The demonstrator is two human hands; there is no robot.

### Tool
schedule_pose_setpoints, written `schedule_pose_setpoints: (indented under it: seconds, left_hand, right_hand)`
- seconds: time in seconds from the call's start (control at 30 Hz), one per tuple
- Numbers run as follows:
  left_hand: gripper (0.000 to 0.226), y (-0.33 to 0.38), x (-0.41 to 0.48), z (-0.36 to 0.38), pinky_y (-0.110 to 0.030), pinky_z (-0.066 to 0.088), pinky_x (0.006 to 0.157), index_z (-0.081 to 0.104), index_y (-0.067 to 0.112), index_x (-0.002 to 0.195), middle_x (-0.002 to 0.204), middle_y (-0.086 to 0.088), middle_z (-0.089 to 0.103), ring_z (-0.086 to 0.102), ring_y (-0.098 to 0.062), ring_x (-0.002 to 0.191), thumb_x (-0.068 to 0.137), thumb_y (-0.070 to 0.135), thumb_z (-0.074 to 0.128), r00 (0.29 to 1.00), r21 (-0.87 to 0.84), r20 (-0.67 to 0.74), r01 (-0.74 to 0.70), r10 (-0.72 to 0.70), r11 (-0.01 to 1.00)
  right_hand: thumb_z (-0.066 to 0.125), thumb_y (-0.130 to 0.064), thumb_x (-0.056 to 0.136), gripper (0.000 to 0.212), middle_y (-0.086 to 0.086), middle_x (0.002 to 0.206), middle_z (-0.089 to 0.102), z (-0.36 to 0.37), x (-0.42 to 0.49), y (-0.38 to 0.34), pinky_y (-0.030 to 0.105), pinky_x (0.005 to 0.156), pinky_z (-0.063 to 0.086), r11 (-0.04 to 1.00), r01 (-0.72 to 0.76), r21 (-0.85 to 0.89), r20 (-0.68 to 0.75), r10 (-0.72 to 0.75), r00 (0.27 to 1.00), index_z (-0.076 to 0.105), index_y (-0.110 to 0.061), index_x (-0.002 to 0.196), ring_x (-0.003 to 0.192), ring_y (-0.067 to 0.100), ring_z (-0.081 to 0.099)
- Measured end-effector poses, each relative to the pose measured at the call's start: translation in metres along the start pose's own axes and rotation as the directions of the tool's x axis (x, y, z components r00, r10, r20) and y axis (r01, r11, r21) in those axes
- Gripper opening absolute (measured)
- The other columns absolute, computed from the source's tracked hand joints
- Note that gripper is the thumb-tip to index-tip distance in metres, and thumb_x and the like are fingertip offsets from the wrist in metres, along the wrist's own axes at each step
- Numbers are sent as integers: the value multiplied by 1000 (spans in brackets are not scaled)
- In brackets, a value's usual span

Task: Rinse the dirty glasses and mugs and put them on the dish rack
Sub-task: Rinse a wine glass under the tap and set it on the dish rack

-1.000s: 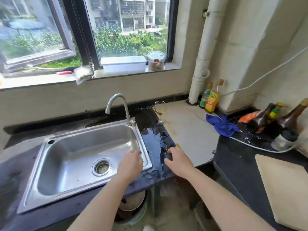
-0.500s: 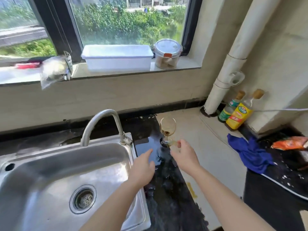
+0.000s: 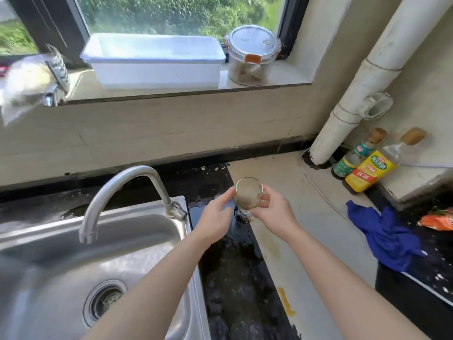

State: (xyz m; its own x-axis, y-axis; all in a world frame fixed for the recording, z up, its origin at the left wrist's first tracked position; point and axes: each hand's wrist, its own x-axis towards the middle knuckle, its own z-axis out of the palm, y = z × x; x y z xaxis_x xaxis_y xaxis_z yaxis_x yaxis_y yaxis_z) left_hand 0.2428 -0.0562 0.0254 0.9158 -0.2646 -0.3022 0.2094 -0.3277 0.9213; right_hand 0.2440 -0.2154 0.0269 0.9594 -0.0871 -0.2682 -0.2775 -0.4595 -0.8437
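Note:
A small stemmed glass [image 3: 248,195] with a brownish film inside stands on the counter just right of the steel sink [image 3: 73,261]. My right hand [image 3: 273,213] grips its bowl from the right, fingers curled round it. My left hand [image 3: 215,218] reaches in from the left, and its fingertips touch the bowl's left side. The glass's foot is partly hidden behind my hands. The curved tap [image 3: 117,192] stands at the sink's back right corner, with no water running.
A white tub [image 3: 157,60] and a lidded clear jar [image 3: 252,57] sit on the windowsill. Two bottles [image 3: 367,165] stand by the white pipe [image 3: 362,84]. A blue cloth [image 3: 389,236] and an orange packet [image 3: 438,218] lie on the right counter. The dark counter strip [image 3: 235,266] is wet.
Both hands have moved forward from the sink's front edge to the glass. My right hand has closed round its bowl and my left has come up against it. The view has moved closer.

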Motion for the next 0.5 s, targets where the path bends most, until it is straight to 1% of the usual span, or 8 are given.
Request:
schedule_pose_setpoints:
  seconds: [0.03, 0.07, 0.13, 0.2, 0.27, 0.3, 0.4, 0.5]
  left_hand:
    - [70, -2, -4, -3, -23, 42, 52, 33, 44, 144, 119, 16, 54, 51, -6, 55, 91, -3, 31, 1000, 9, -12, -10, 10, 1000]
    - [69, -4, -10, -5, -29, 46, 55, 32, 43, 145, 121, 16, 53, 57, -15, 61, 92, -2, 33, 999, 19, -24, -26, 27, 999]
    - [68, -8, -22, -11, -41, 52, 87, 32, 40, 146, 139, 17, 47, 62, -28, 102, 93, -2, 38, 995, 13, -49, -89, 90, 996]
    - [67, -16, -39, -18, -44, 37, 111, 35, 40, 143, 144, 19, 43, 44, -11, 131, 92, -2, 43, 987, -14, -78, -139, 138, 990]
    - [68, -26, -57, -28, -31, 37, 109, 36, 44, 138, 140, 21, 46, 37, 8, 132, 91, -4, 48, 980, -80, -122, -168, 158, 983]
    - [70, -32, -67, -35, -24, 37, 104, 35, 47, 135, 138, 21, 47, 38, 11, 129, 90, -4, 51, 978, -104, -137, -172, 157, 980]
    - [77, -51, -94, -57, -18, 41, 98, 33, 50, 133, 133, 15, 55, 49, 4, 124, 85, -5, 58, 974, -134, -178, -165, 139, 977]
    - [81, -69, -115, -78, -24, 52, 87, 35, 50, 130, 116, 9, 63, 62, -6, 108, 80, -6, 65, 968, -176, -227, -151, 109, 973]
  right_hand:
    - [70, 2, 75, 70, -4, 105, 68, 0, -2, -2, 18, 74, 52, 1000, 5, -6, 7, -5, 1000, 50, -28, 134, 89, 5, 66]
    - [73, 1, 74, 68, -5, 101, 69, 1, -5, -3, 24, 80, 54, 1000, 12, -4, 14, -12, 1000, 52, -30, 130, 89, 6, 67]
    - [75, 1, 75, 60, -9, 95, 69, 2, -16, -12, 25, 80, 55, 998, 44, 36, 46, -46, 998, 54, -43, 111, 87, 6, 68]
    - [76, 0, 76, 57, -16, 88, 68, 9, -31, -25, 15, 72, 53, 995, 83, 53, 90, -88, 992, 52, -47, 98, 81, 2, 68]
    - [77, -2, 75, 53, -10, 90, 72, 20, -47, -39, 15, 71, 54, 991, 115, 72, 142, -124, 982, 58, -41, 105, 81, 6, 71]
    - [78, -3, 75, 49, -8, 91, 74, 26, -55, -48, 17, 73, 55, 989, 131, 76, 172, -142, 975, 60, -39, 104, 81, 8, 72]
    - [79, -14, 75, 34, -10, 89, 76, 52, -72, -64, 25, 81, 57, 981, 192, 10, 279, -187, 942, 69, -37, 97, 83, 10, 72]
    - [82, -29, 73, 26, -19, 77, 73, 79, -84, -79, 18, 79, 56, 980, 200, -13, 353, -183, 918, 71, -52, 78, 79, 0, 70]
